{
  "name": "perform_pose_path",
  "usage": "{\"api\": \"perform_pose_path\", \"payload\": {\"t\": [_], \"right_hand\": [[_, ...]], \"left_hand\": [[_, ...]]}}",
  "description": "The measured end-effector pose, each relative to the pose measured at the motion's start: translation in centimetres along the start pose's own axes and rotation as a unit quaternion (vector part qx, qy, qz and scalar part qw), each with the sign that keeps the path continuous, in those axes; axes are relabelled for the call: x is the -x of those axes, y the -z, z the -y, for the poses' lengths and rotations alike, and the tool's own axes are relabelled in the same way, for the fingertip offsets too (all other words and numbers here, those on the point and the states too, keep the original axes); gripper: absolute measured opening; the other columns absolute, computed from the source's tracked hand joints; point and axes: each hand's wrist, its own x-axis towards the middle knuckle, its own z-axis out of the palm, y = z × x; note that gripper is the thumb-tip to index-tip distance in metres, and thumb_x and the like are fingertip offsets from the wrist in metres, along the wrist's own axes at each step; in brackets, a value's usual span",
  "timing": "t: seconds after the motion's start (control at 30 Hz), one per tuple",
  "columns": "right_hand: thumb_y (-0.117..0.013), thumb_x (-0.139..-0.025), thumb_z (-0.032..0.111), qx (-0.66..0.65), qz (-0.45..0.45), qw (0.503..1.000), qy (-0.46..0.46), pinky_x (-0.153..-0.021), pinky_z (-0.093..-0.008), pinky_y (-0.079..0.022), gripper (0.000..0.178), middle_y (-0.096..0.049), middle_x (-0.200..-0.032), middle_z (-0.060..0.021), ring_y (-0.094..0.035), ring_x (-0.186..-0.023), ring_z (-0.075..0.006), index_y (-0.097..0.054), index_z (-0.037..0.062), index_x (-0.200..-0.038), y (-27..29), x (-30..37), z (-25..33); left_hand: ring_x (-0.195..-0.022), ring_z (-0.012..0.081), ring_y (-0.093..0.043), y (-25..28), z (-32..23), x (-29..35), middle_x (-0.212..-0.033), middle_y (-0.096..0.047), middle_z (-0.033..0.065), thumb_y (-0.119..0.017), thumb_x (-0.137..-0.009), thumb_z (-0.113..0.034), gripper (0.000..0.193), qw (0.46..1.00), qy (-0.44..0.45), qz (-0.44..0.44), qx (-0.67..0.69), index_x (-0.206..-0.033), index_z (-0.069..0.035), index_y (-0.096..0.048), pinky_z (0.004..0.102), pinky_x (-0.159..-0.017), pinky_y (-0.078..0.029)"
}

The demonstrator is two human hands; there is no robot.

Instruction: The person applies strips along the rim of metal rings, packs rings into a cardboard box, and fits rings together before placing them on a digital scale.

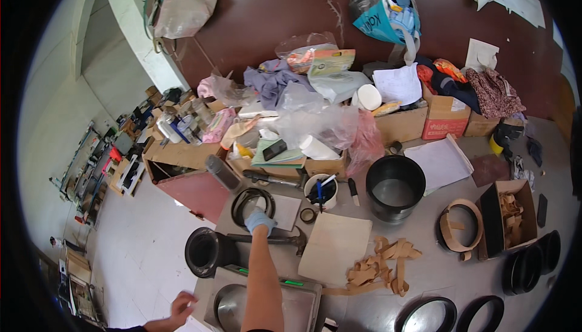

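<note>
My right hand (260,220), in a light blue glove, reaches to a black ring (234,211) on the far left of the table. Its fingers look closed at the ring's right side, where a small pale piece (261,202) shows; what they grip is unclear. My left hand (180,309) is bare and hovers at the lower left, fingers loosely bent and apart, holding nothing. A hammer (285,240) lies just below the ring. Beside it stands a black flanged cylinder (203,252). Below my right forearm is a metal scale (306,305) with green displays.
A white cup of pens (321,191), a tape roll (308,215) and a marker (353,192) lie nearby. Right of them are a black bucket (395,188), brown paper strips (382,266), an open carton (515,214) and several black rings (427,315). Bags and boxes crowd the back.
</note>
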Motion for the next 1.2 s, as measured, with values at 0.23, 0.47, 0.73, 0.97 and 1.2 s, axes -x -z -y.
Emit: {"api": "perform_pose_path", "payload": {"t": [0.23, 0.47, 0.73, 0.97, 1.2], "right_hand": [[-0.045, -0.095, 0.035, 0.003, 0.022, 0.999, 0.031, -0.054, -0.0459, -0.048, 0.044, -0.063, -0.096, -0.0212, -0.060, -0.066, -0.0379, -0.050, -0.0001, -0.121, -2.5, 1.2, -2.3], [-0.048, -0.095, 0.033, -0.025, 0.062, 0.998, -0.022, -0.054, -0.0460, -0.050, 0.044, -0.064, -0.093, -0.0242, -0.064, -0.071, -0.0396, -0.049, -0.0018, -0.122, -0.8, 0.7, -1.3], [-0.049, -0.093, 0.021, -0.111, 0.039, 0.992, -0.045, -0.074, -0.0436, -0.049, 0.034, -0.061, -0.101, -0.0208, -0.060, -0.086, -0.0363, -0.051, -0.0023, -0.118, -0.6, 1.6, -0.1], [-0.050, -0.088, 0.019, -0.247, 0.182, 0.945, -0.116, -0.089, -0.0507, -0.036, 0.034, -0.051, -0.112, -0.0264, -0.046, -0.101, -0.0449, -0.051, -0.0014, -0.115, -0.1, -1.1, 0.3], [-0.049, -0.086, 0.023, -0.212, 0.128, 0.965, -0.081, -0.081, -0.0525, -0.037, 0.030, -0.049, -0.102, -0.0243, -0.048, -0.094, -0.0430, -0.049, 0.0009, -0.106, 1.8, -1.6, 0.4]], "left_hand": [[-0.109, 0.0295, -0.063, -1.5, 2.7, -3.7, -0.115, -0.067, 0.0152, -0.082, -0.066, -0.037, 0.064, 0.995, -0.089, 0.046, -0.013, -0.121, -0.009, -0.063, 0.0365, -0.096, -0.046], [-0.109, 0.0381, -0.060, 0.6, 2.1, -3.0, -0.116, -0.064, 0.0215, -0.077, -0.075, -0.034, 0.056, 0.991, -0.094, 0.087, 0.033, -0.119, -0.004, -0.060, 0.0422, -0.092, -0.050], [-0.105, 0.0402, -0.061, -0.1, 4.1, -1.8, -0.110, -0.065, 0.0241, -0.080, -0.070, -0.034, 0.060, 0.975, -0.219, 0.036, 0.002, -0.118, -0.003, -0.062, 0.0421, -0.089, -0.050], [-0.078, 0.0155, -0.060, 0.9, 5.4, 4.0, -0.087, -0.069, 0.0079, -0.082, -0.068, -0.004, 0.042, 0.932, -0.323, 0.022, 0.165, -0.105, 0.002, -0.064, 0.0303, -0.071, -0.050], [-0.102, 0.0349, -0.058, 5.7, 1.4, 22.4, -0.117, -0.059, 0.0185, -0.081, -0.070, -0.022, 0.049, 0.819, -0.312, 0.170, 0.451, -0.112, -0.005, -0.062, 0.0413, -0.087, -0.049]]}}
